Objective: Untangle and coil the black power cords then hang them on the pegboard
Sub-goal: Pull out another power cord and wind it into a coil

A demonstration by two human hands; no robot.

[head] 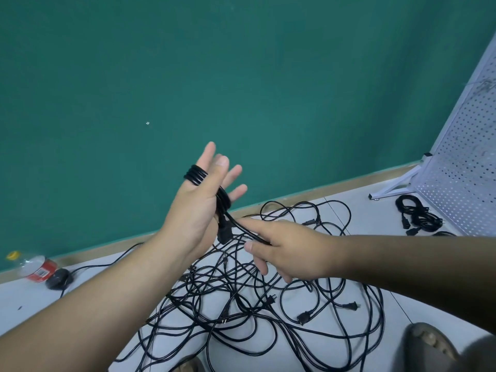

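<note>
Fingers (208, 153) of the left hand (196, 210) are spread and straight, raised before the green wall (241, 76), with one black cord (195, 175) wound several turns around this hand. On the pale floor (375, 218) under both arms lies the big tangle of black power cords (241, 312). At the floor's right edge stands the white pegboard (467, 162), with coiled cords (418, 216) at its foot. The right hand (290, 251) pinches the wound cord's free strand between thumb (252, 247) and forefinger. Near the left edge lies a plastic bottle (37, 268).
</note>
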